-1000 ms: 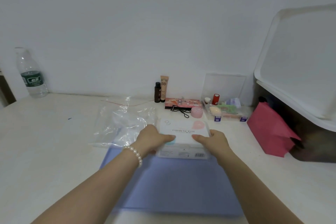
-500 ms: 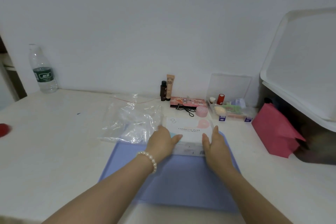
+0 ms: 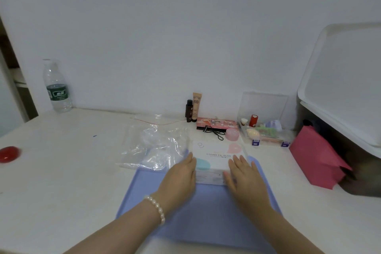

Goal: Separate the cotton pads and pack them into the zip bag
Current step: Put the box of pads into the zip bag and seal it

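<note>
A white cotton pad box [image 3: 216,154] printed "COSMETIC PUFF" lies at the far edge of a blue mat [image 3: 198,212]. My left hand [image 3: 180,179] lies flat with straight fingers against the box's near left corner. My right hand [image 3: 244,177] lies flat against the near right corner, fingers straight and touching the lid. A clear zip bag [image 3: 154,144] with a red seal line lies crumpled on the table just left of the box. No loose cotton pads show.
Behind the box stand a BB tube [image 3: 196,106], a small dark bottle [image 3: 188,110], a palette [image 3: 216,124], a pink jar [image 3: 232,134] and a clear organiser [image 3: 266,132]. A red paper bag [image 3: 317,159] and white bin [image 3: 346,88] sit right. A water bottle [image 3: 56,86] and red object [image 3: 8,153] sit left.
Both hands released their grip on the box and now lie flat with straight fingers at its near corners. The head camera tilted and shifted, bringing the red object into view.
</note>
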Motion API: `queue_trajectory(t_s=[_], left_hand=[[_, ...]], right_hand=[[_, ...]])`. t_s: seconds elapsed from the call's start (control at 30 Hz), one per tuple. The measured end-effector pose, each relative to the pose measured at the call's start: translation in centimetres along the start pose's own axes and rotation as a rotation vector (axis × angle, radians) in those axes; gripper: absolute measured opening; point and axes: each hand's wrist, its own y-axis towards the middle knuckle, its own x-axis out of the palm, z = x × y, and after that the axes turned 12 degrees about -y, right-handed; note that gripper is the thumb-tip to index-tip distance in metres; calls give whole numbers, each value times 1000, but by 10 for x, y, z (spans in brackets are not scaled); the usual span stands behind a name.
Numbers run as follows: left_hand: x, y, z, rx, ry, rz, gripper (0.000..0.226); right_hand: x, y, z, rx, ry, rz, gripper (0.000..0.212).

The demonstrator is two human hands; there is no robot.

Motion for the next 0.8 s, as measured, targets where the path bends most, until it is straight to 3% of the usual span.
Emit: queue_trajectory(t_s=[0.1, 0.17, 0.27, 0.33, 0.43, 0.53, 0.6, 0.67, 0.73, 0.8], left_hand=[[-3, -8, -8, 51, -121, -47, 54], [-18, -2, -17, 40, -204, -17, 55], [-60, 24, -36, -15, -263, 261, 40], [-88, 43, -53, -91, -164, 393, 38], [-117, 58, -81, -366, -159, 460, 59], [-127, 52, -99, -624, -577, 528, 79], [-126, 41, -112, -696, -795, 508, 88], [-124, 28, -125, -736, -885, 451, 99], [-119, 17, -135, -750, -914, 382, 93], [-113, 9, -145, -740, -915, 337, 66]], right_hand=[[-2, 0, -3, -21, -66, 61, 67], [-18, 8, -9, 25, 86, 99, 57], [-38, 35, -14, 132, 348, 138, 28], [-46, 62, -24, 98, 418, 114, 34], [-47, 100, -50, 53, 573, -53, 41], [-39, 130, -74, 48, 727, -211, 59], [-35, 145, -87, 77, 797, -286, 76], [-39, 152, -100, 79, 780, -345, 77], [-40, 155, -108, 62, 769, -373, 63], [-38, 159, -116, 110, 853, -374, 62]])
